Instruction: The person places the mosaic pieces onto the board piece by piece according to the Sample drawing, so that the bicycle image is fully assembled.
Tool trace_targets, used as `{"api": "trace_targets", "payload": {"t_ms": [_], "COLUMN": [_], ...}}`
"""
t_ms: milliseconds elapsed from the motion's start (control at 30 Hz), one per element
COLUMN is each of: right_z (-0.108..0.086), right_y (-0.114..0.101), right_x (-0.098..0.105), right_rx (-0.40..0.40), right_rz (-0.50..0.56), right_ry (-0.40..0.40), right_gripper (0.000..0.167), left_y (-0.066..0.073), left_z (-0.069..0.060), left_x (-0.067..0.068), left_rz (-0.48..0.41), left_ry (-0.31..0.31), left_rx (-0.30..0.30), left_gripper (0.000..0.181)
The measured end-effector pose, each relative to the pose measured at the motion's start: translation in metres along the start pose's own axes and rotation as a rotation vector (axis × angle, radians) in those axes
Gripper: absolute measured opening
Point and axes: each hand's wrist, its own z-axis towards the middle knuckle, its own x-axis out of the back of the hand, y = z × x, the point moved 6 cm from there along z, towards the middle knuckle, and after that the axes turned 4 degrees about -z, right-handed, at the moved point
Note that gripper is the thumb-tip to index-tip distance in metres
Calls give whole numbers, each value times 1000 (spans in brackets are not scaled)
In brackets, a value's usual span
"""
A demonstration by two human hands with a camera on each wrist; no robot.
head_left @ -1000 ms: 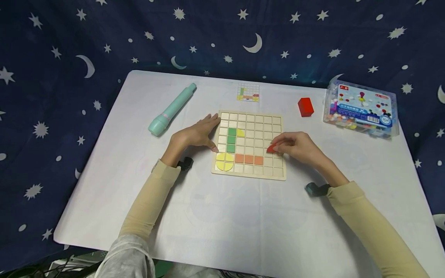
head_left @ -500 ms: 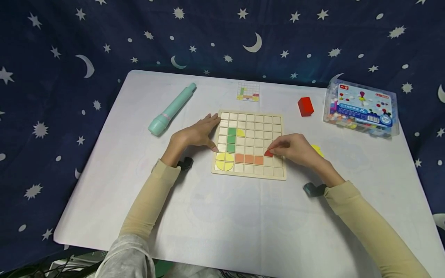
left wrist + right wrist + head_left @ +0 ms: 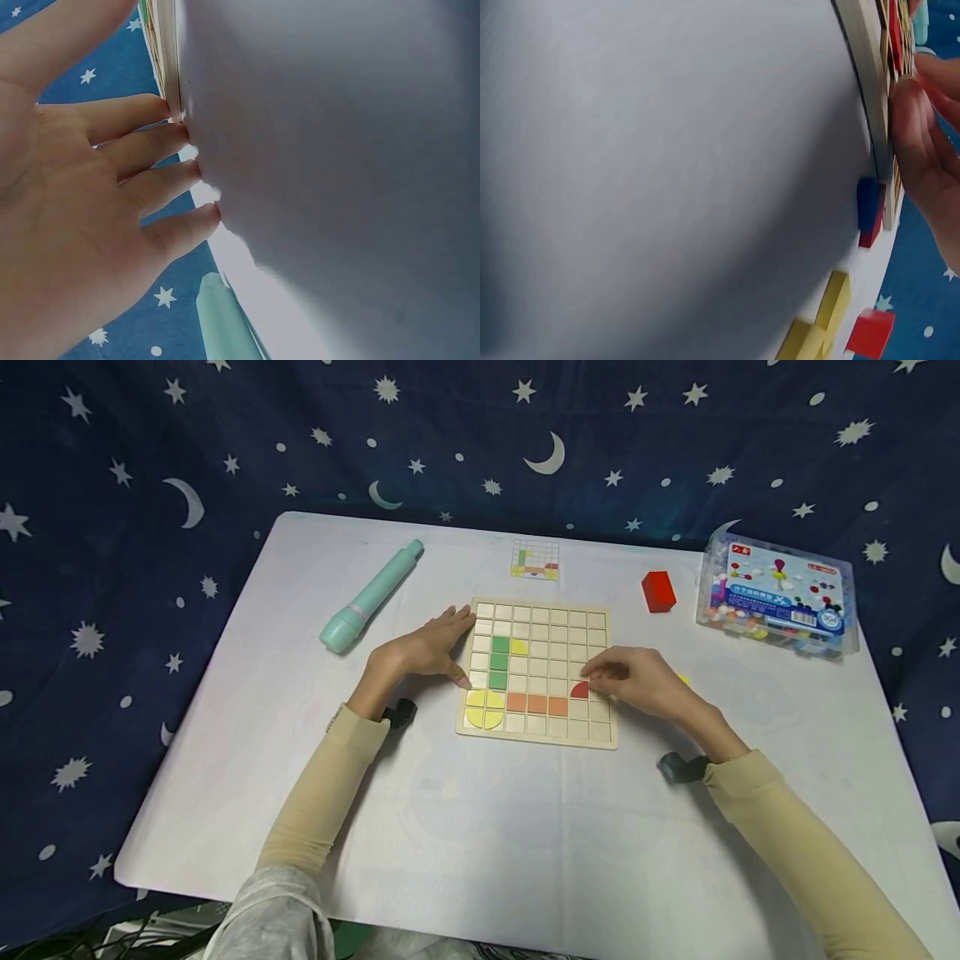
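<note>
A wooden grid board (image 3: 539, 731) lies on the table, with green squares (image 3: 498, 662), orange squares (image 3: 537, 703), yellow quarter-circle pieces (image 3: 484, 710) and one separate yellow piece (image 3: 519, 647) in its cells. My left hand (image 3: 423, 647) touches the board's left edge, thumb and fingers spread; its straight fingers (image 3: 161, 180) also show in the left wrist view. Over the board's right side is my right hand (image 3: 633, 679), fingers loosely bent and gripping nothing. Just below its fingertips a red quarter-circle piece (image 3: 580, 691) sits in a cell.
A small pattern card (image 3: 535, 560) lies behind the board. Farther out are a teal tube-shaped object (image 3: 371, 597), a red block (image 3: 658, 592) and a clear box (image 3: 780, 589) of colourful parts. Beside the board are a blue piece (image 3: 867, 201) and yellow pieces (image 3: 832, 304).
My right hand brought the red quarter-circle piece down and slightly left into a cell, then let go of it and lifted its fingertips slightly. My left hand stayed put.
</note>
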Motion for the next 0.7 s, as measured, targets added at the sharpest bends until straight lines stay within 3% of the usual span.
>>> {"api": "trace_targets", "payload": {"t_ms": [700], "right_z": [-27], "right_y": [44], "right_x": [30], "right_rx": [-137], "right_rz": [10], "right_ry": [106], "right_gripper": [25], "left_y": [-2], "left_z": [2], "left_x": [-1], "left_rz": [15], "left_ry": [-2], "left_rx": [-2], "left_gripper": [120]}}
